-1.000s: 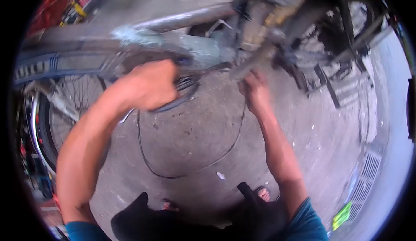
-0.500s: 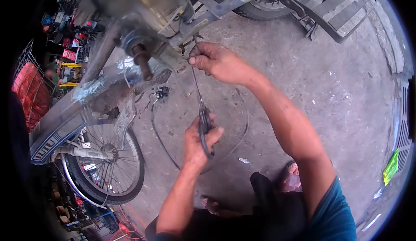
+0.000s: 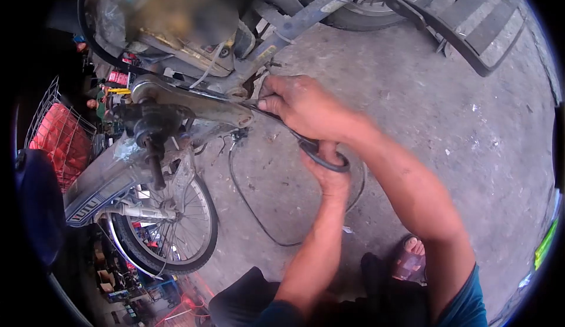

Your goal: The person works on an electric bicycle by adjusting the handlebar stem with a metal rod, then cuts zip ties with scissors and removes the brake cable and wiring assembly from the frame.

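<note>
My left hand (image 3: 329,174) is closed around a black loop-handled tool (image 3: 340,163) that looks like scissors. Its narrow dark front part slants up-left, passing beneath my right hand (image 3: 309,106). That hand pinches a thin dark cable (image 3: 254,103) beside the end of the crank arm (image 3: 218,109). The fingers of my left hand are partly hidden behind my right wrist. Around the pinch point is the bicycle's worn frame (image 3: 294,24), with a white zip tie (image 3: 209,71) close by.
A front wheel (image 3: 168,227) stands lower left, and a slatted footrest (image 3: 482,30) juts in at upper right. A thin black cable (image 3: 247,206) loops on the concrete floor (image 3: 412,121). A wire basket (image 3: 44,112) holds a red bag (image 3: 62,144) at left.
My left hand has moved up and right with the tool, close under my right hand. The tool has tilted from nearly upright to a slant. The head view has shifted, bringing the crank into clearer sight.
</note>
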A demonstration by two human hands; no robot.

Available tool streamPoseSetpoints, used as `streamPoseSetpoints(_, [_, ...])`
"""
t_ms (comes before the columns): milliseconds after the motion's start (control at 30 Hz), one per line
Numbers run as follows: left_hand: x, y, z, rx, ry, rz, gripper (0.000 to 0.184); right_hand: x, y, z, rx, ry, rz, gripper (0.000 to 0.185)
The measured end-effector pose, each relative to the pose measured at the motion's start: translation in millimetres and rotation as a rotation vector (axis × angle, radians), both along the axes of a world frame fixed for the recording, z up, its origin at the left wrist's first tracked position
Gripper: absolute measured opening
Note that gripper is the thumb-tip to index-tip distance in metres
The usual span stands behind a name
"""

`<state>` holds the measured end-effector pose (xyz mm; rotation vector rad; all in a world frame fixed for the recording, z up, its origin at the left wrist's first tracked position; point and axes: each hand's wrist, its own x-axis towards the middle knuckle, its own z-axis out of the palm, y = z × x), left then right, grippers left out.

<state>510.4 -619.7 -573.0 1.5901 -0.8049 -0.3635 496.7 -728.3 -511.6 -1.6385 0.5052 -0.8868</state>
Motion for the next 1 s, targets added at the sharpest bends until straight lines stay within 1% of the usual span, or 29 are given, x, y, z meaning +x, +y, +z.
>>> streamPoseSetpoints(33, [-6.6,-8.3,-2.5,-0.104,0.028,0.035,0.030,-2.1,-2.4,1.9,-0.018,0.005,0.006,0.022])
streamPoseSetpoints(100, [-8.2,-15.1,-7.8,-0.076,-0.410,0.037,0.028,-5.8,-5.5,5.2,-0.050,0.018,0.016,0.022])
streamPoseSetpoints(167, [-11.3,-19.7,-8.5,-0.065,-0.371,0.063,0.026,-4.3,-9.0,2.2,-0.192,-0.004,-0.046,0.022])
streamPoseSetpoints(200, [-20.9,-24.3,2.8,-0.069,-0.112,0.086,0.025,-4.2,-9.8,1.9,-0.263,-0.012,-0.076,0.022])
streamPoseSetpoints(267, [-27.8,-24.3,15.5,-0.006,0.178,0.077,0.027,-8.8,-12.5,6.1,-0.271,0.012,-0.022,0.022])
streamPoseSetpoints(333, [-18.5,-9.0,32.5,0.125,0.227,0.025,0.041,-10.6,-12.6,8.1,-0.277,0.008,0.001,0.022])
streamPoseSetpoints(367, [-18.3,-3.3,45.9,0.068,0.445,0.056,0.035,-11.2,-11.1,6.8,-0.278,-0.007,-0.001,0.022])
streamPoseSetpoints(400, [-11.6,4.8,51.6,0.123,0.384,0.043,0.029,-11.2,-10.6,5.3,-0.282,-0.022,-0.006,0.021])
streamPoseSetpoints(467, [6.4,24.4,61.2,0.240,0.266,0.023,0.017,-8.3,-6.4,-0.3,-0.185,-0.047,-0.039,0.022])
streamPoseSetpoints(500, [23.7,32.2,63.5,0.332,0.156,0.010,0.020,-8.6,-4.4,-1.4,-0.139,-0.060,-0.052,0.022])
streamPoseSetpoints(600, [62.9,47.1,93.0,0.586,-0.008,-0.197,0.024,-34.9,-13.1,-4.5,0.024,-0.046,-0.071,0.023])
streamPoseSetpoints(633, [81.2,46.7,105.1,0.706,-0.099,-0.323,0.035,-42.2,-11.8,-9.6,0.046,-0.050,-0.107,0.025])
streamPoseSetpoints(700, [83.6,46.7,113.3,0.835,-0.372,-0.381,0.043,-54.8,-4.9,-20.1,0.069,-0.061,-0.178,0.028])
streamPoseSetpoints(733, [84.5,42.2,117.8,0.869,-0.521,-0.403,0.047,-64.9,-1.4,-17.6,0.153,-0.031,-0.200,0.030])
streamPoseSetpoints(767, [81.6,45.3,116.6,0.934,-0.416,-0.443,0.055,-74.6,4.0,-15.7,0.229,-0.008,-0.222,0.032])
streamPoseSetpoints(833, [79.6,58.1,99.5,1.063,-0.535,-0.571,0.051,-84.2,10.4,-25.8,0.208,0.037,-0.257,0.042])
streamPoseSetpoints(900, [71.2,67.3,109.0,1.128,-0.614,-0.760,0.048,-91.3,16.0,-18.1,0.184,0.073,-0.115,0.046])
streamPoseSetpoints(933, [71.9,68.6,119.0,1.107,-0.528,-0.823,0.050,-96.1,15.5,-11.6,0.181,0.101,-0.048,0.048])
streamPoseSetpoints(1000, [86.0,83.9,150.7,1.087,-0.350,-0.948,0.053,-88.6,9.2,13.7,0.171,0.067,0.088,0.052])
